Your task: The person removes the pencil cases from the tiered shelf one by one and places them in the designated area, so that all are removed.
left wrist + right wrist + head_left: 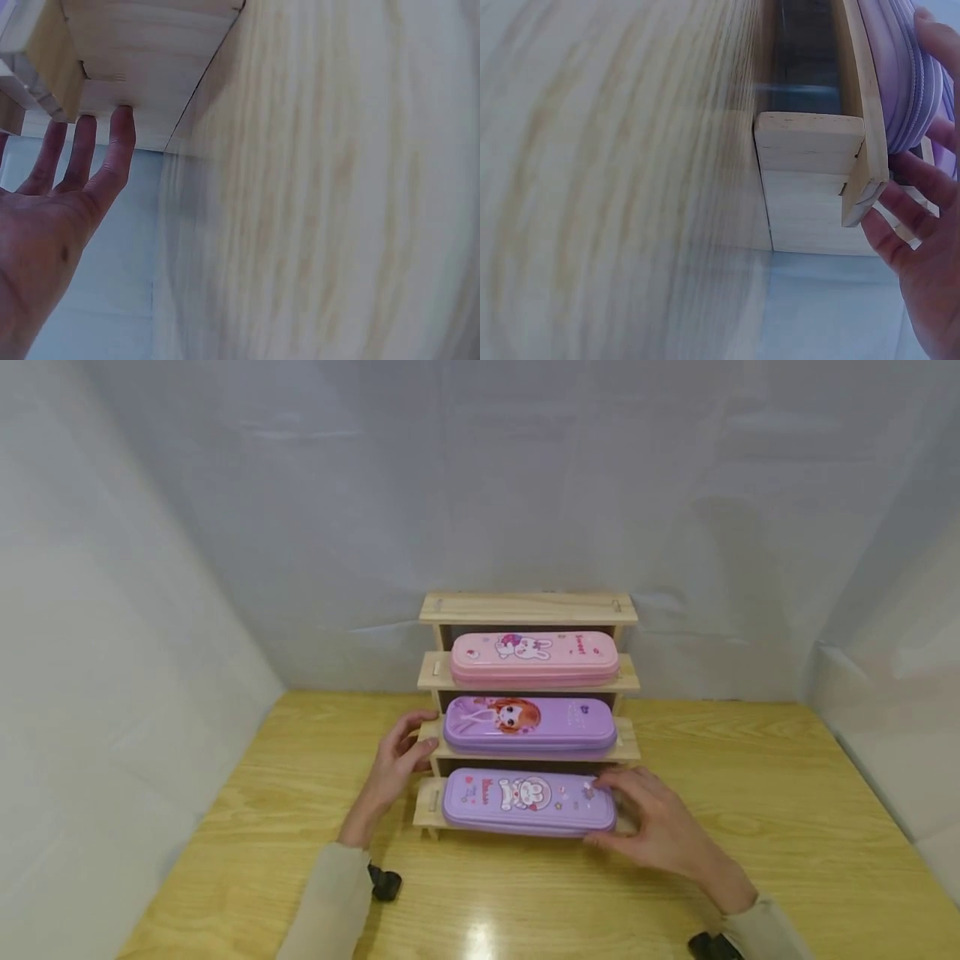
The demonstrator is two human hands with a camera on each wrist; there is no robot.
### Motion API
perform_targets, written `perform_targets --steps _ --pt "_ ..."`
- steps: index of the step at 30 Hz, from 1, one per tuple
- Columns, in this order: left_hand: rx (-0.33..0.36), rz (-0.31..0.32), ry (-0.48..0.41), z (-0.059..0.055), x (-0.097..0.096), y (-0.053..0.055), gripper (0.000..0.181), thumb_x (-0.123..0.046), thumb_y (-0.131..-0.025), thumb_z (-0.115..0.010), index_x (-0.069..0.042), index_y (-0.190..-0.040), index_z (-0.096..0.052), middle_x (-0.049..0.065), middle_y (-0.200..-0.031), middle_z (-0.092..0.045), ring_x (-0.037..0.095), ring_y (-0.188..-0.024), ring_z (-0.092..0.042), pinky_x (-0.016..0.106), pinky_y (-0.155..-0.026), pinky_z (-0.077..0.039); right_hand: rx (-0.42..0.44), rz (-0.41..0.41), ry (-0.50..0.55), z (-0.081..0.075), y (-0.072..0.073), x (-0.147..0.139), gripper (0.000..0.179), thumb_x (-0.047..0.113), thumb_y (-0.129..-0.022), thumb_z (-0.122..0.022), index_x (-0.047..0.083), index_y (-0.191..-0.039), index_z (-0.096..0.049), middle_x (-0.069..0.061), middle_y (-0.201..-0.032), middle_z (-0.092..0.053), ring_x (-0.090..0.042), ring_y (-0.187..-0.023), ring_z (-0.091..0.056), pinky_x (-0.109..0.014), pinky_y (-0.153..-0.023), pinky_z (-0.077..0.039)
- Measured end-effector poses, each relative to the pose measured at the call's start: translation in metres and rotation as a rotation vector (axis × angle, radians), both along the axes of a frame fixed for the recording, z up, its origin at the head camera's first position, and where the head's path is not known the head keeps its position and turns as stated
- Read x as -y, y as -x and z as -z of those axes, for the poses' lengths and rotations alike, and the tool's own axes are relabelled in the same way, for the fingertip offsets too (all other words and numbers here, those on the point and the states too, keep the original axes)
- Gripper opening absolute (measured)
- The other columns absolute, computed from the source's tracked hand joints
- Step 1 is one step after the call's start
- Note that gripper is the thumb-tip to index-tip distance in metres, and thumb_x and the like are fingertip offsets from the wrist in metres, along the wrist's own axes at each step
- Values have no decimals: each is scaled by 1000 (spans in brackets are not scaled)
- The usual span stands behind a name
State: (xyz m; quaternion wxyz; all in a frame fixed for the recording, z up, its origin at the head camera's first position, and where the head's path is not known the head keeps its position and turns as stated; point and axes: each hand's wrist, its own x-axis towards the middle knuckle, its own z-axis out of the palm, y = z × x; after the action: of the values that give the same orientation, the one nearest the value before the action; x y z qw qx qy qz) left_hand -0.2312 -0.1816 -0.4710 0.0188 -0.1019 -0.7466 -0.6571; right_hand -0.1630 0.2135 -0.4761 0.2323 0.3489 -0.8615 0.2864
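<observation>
A tiered wooden rack (528,607) stands on the table. On its lowest shelf lies a lilac pencil case (491,802) with a bunny print. My right hand (660,822) grips that case's right end, thumb at the front edge and fingers behind; the right wrist view shows the thumb against its zipped side (900,75). At the rack's left side, my left hand (393,764) holds the end of the shelf above. Its fingertips (122,124) touch the wooden side panel in the left wrist view. That shelf carries a purple pencil case (570,722) with a red-haired doll print.
A pink pencil case (487,652) with a rabbit print lies on the shelf below the bare top board. Wood-grained table (300,827) surrounds the rack. Pale sheeting (525,485) hangs behind and at both sides.
</observation>
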Motion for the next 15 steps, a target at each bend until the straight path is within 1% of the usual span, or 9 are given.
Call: perform_targets --steps 2,4,9,15 --pt "1 0 3 0 0 0 41 -15 -101 -60 -9 -141 -53 14 -138 -52 13 -101 -61 33 -76 -60 21 28 -22 0 -1 1 71 52 -68 -92 17 -124 -65 1 -119 -66 -13 -106 -60 -37 -91 -53" --pt "3 -1 3 0 0 1 41 -16 -101 -60 -9 -141 -53 14 -138 -52 14 -102 -61 34 -77 -60 47 61 -41 0 -3 1 73 53 -67 -92 18 -125 -64 3 -117 -66 -13 -104 -61 -40 -89 -54" --pt "4 -2 5 1 0 1 41 -16 -101 -60 -9 -141 -53 14 -138 -51 14 -102 -61 38 -78 -60 96 124 -58 0 -6 5 75 48 -62 -96 18 -123 -64 1 -116 -68 -18 -104 -64 -45 -89 -53" --pt "-5 -10 13 1 -1 2 40 -15 -101 -60 -8 -140 -53 13 -135 -52 13 -101 -60 37 -76 -60 119 132 -39 -2 -7 6 72 41 -60 -98 17 -119 -65 0 -113 -70 -19 -101 -65 -46 -87 -53"
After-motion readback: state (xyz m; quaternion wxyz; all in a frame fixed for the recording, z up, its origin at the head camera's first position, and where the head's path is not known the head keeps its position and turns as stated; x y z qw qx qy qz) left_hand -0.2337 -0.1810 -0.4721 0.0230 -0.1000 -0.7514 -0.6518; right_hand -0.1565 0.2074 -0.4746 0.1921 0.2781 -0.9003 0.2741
